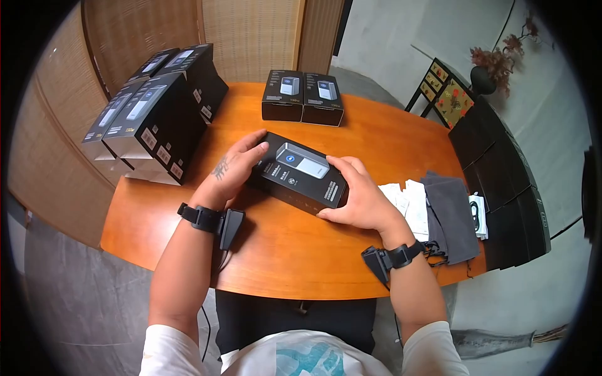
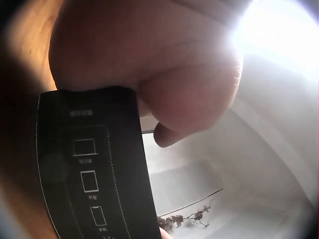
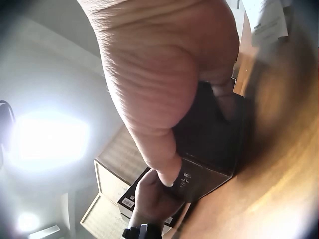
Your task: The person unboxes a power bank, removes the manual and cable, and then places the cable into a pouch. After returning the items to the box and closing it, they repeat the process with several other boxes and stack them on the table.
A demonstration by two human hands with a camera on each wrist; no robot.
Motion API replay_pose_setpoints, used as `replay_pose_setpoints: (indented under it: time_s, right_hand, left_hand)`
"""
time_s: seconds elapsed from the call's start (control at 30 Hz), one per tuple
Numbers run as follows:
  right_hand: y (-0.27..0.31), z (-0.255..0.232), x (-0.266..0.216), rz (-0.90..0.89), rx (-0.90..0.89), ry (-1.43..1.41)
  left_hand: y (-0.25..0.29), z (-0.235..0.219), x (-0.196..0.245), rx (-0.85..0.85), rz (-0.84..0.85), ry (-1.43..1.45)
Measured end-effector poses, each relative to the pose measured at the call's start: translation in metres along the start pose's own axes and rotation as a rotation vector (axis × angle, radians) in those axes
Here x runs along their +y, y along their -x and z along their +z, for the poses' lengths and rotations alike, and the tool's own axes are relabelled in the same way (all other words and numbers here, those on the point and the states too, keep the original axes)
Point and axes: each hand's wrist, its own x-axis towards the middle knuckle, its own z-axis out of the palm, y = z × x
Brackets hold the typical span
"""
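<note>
Both hands hold a black cardboard box [image 1: 295, 178] over the middle of the wooden table. Its upper face carries a printed picture of a grey and white device. At its left end is my left hand [image 1: 235, 166], thumb along the upper edge. My right hand [image 1: 365, 197] grips the opposite end, the thumb at the near side and the fingers at the far corner. In the left wrist view, small outline icons run down one side of the box [image 2: 94, 169]. The right wrist view has the right thumb and fingers spread around the box end [image 3: 212, 132].
Stacked black boxes [image 1: 166, 128] stand at the table's left edge. Two similar boxes [image 1: 282, 109] sit side by side at the back. On the right lie white papers [image 1: 414, 207], dark grey pouches [image 1: 450, 216] and a packed cable [image 1: 478, 216], beside a row of black boxes [image 1: 501, 182].
</note>
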Motion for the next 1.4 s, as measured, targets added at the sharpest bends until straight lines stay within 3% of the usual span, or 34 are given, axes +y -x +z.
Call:
replay_pose_setpoints:
  time_s: [0.17,0.37,0.47,0.57,0.7,0.77,0.83,0.9,1.03,1.1,1.4]
  right_hand:
    - [0.004,-0.012,-0.022,0.013,0.069,0.010]
    - [-0.003,-0.002,-0.024,-0.035,0.027,0.152]
    - [-0.004,-0.008,-0.026,-0.004,-0.009,0.130]
    - [-0.002,-0.047,-0.016,-0.028,0.006,0.141]
    - [-0.009,-0.096,0.001,0.146,0.209,-0.392]
    - [-0.040,-0.106,0.030,0.243,0.483,-0.312]
    - [-0.082,-0.100,0.060,0.394,0.679,-0.037]
    - [-0.115,-0.082,0.079,0.453,0.791,0.124]
    - [-0.144,-0.057,0.084,0.737,0.646,0.257]
    - [-0.148,-0.049,0.086,0.796,0.556,0.250]
    - [-0.154,-0.043,0.110,0.625,0.302,0.256]
  left_hand:
    - [-0.003,0.001,-0.005,-0.012,0.061,0.039]
    - [-0.005,-0.003,-0.002,-0.057,0.180,-0.209]
    - [-0.011,-0.008,-0.010,-0.033,0.295,-0.485]
    - [-0.002,0.004,-0.004,0.051,0.313,-0.294]
    - [-0.024,0.002,-0.032,0.213,0.234,-0.170]
    - [-0.033,0.001,-0.047,0.210,0.206,-0.176]
    - [-0.045,0.002,-0.056,0.188,0.207,-0.170]
    - [-0.043,0.004,-0.049,0.177,0.177,-0.218]
    - [-0.039,0.005,-0.046,0.188,0.166,-0.228]
    - [-0.038,0.005,-0.045,0.181,0.192,-0.242]
    - [-0.038,0.009,-0.041,0.187,0.215,-0.406]
